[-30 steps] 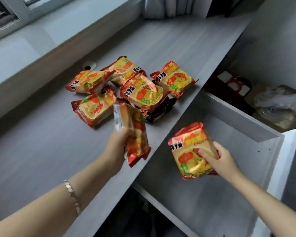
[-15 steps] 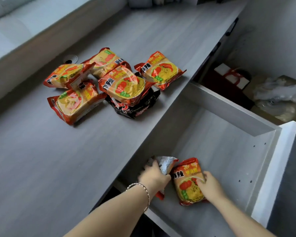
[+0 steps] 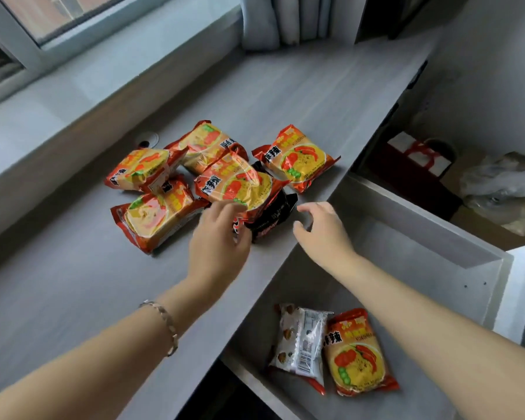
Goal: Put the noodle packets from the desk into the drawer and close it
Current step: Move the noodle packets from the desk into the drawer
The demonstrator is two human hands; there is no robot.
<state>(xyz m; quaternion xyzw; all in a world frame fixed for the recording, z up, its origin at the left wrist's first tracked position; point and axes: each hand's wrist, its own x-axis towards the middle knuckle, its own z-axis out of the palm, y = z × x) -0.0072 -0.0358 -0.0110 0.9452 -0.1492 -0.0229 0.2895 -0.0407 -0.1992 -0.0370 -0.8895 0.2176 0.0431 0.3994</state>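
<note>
Several orange-and-red noodle packets (image 3: 237, 180) lie in a heap on the grey desk (image 3: 73, 292), with a black packet (image 3: 270, 216) under the middle one. Two packets lie in the open drawer (image 3: 419, 234): one face down showing its white back (image 3: 300, 344), one face up (image 3: 358, 356). My left hand (image 3: 219, 237) hovers over the near edge of the heap, fingers spread, touching or just above the black packet. My right hand (image 3: 322, 231) is open at the desk's edge beside the black packet, holding nothing.
A window sill (image 3: 73, 95) runs along the desk's far left side. A round cable hole (image 3: 147, 140) sits behind the heap. Beyond the drawer, a dark box with a red ribbon (image 3: 419, 159) and a crumpled plastic bag (image 3: 503, 183) lie on the floor.
Both hands have let go of their packets in the drawer and moved up to the heap on the desk. The two packets now lie loose on the drawer floor.
</note>
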